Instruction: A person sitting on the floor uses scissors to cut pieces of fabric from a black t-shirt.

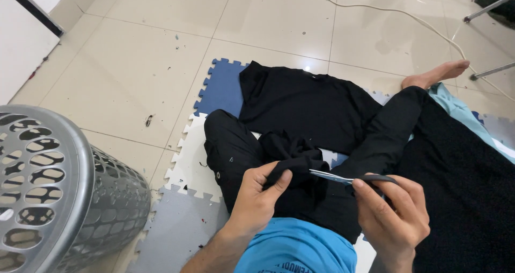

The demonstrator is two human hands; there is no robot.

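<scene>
My left hand (261,198) pinches a bunched piece of black cloth (295,154) over my lap. My right hand (390,215) grips a pair of scissors (343,178), their blades pointing left and touching the cloth just beside my left thumb. A black shirt (306,104) lies spread flat on the mats beyond my knees. I sit on the floor in black trousers (230,149) and a blue top (295,249), with one bare foot (437,73) stretched out at the upper right.
A grey perforated laundry basket (51,192) stands at the left. Blue, white and grey foam mats (220,90) cover the tiled floor. A white cable (386,10) runs across the top. Metal chair legs (491,69) are at the upper right. More dark fabric (466,187) lies at the right.
</scene>
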